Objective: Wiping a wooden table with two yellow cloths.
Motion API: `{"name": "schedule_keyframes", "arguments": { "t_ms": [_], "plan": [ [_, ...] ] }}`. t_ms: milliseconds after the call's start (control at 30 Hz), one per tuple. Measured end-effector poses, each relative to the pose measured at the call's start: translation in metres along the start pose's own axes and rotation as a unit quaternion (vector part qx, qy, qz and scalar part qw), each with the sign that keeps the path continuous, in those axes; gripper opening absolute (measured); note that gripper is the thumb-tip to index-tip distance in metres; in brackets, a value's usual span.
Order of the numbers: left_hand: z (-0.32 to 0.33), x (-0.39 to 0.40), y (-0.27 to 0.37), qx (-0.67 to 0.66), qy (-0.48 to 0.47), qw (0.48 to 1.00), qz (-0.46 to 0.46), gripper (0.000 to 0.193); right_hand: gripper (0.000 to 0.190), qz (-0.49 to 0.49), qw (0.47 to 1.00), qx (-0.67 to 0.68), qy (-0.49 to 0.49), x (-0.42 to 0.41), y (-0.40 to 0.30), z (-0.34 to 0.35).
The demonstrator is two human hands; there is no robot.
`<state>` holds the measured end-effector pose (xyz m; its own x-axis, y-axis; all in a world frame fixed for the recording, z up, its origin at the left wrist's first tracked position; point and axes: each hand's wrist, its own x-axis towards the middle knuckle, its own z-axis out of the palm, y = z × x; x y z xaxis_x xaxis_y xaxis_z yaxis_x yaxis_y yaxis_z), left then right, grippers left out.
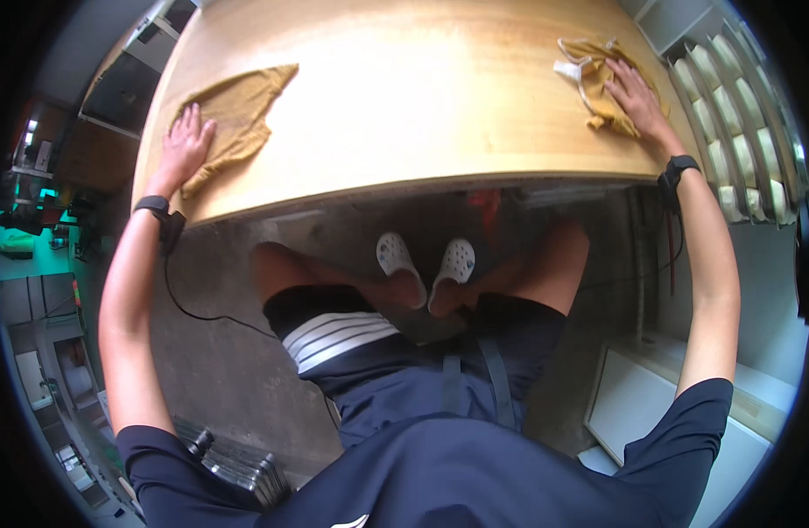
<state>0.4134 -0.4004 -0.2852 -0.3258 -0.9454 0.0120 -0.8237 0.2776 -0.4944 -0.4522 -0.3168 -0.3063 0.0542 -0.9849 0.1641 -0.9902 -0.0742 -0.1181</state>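
Observation:
My left hand point(185, 144) lies flat, fingers a little apart, on the lower left part of a mustard-yellow cloth point(242, 109) spread on the wooden tabletop point(404, 119). At the table's right side, my right hand point(635, 99) rests with its fingers over a second mustard-yellow cloth point(597, 99). That cloth is crumpled and has a pale cord or edging and a white tag point(566, 70) at its left. Neither hand visibly grips its cloth; the palms are hidden. A black band with a small device sits on each wrist.
Right of the table stands a rack point(741, 125) with rows of pale rolled or folded items. White panels point(632, 396) lie at the lower right. A black cable point(206, 318) runs from the left wrist device. Metal parts point(246, 472) stand at the lower left, near my sleeve.

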Motion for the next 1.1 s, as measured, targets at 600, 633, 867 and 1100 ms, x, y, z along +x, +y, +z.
{"name": "schedule_keyframes", "arguments": {
  "t_ms": [600,633,867,1100],
  "plan": [
    [-0.114,-0.016,0.12,-0.188,0.028,0.971,0.146,0.068,0.071,-0.035,0.984,-0.083,-0.156,-0.033,-0.123,-0.022],
    [-0.119,-0.01,0.142,-0.162,0.06,0.963,0.207,0.07,0.071,-0.058,0.978,-0.099,-0.177,-0.039,-0.142,-0.026],
    [-0.144,0.002,0.197,-0.244,0.068,0.935,0.248,0.082,0.068,-0.146,0.981,-0.046,-0.116,-0.054,-0.177,-0.033],
    [-0.146,-0.001,0.198,-0.296,0.057,0.932,0.199,0.076,0.065,-0.139,0.987,-0.014,-0.085,-0.058,-0.176,-0.035]
  ]
}}
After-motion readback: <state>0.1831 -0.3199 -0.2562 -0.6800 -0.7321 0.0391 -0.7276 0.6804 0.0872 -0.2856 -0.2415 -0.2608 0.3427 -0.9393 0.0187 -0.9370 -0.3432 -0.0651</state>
